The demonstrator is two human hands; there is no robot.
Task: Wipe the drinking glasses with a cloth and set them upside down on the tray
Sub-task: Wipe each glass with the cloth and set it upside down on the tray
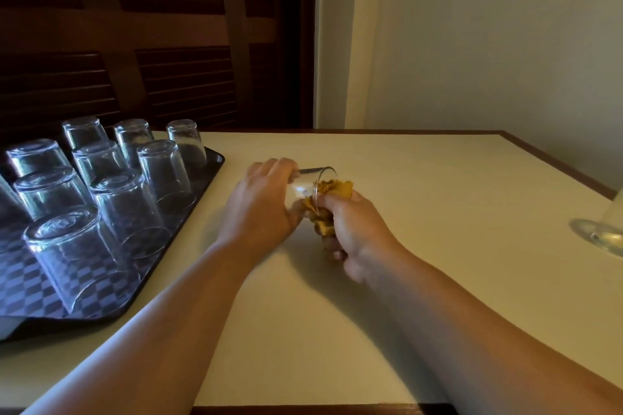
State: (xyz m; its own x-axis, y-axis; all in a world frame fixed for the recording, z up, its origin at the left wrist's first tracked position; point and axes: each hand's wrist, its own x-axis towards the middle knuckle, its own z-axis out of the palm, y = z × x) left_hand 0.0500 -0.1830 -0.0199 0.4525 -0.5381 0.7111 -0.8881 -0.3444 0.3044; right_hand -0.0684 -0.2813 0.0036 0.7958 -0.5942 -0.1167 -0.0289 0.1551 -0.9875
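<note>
Left hand [261, 202] grips glass [312, 184] by base, glass on its side above table [421, 178], mouth toward right; right hand [354, 229] clutches yellow cloth [332, 190], bunch pushed into glass mouth; tray [202, 185] at left carries inverted glasses [111, 185]; another glass [606, 229] at right edge, partly cut off.

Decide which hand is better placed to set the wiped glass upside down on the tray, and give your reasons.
Probably the left hand: it holds the glass, and the tray lies on its side. The right hand grips the cloth.
</note>
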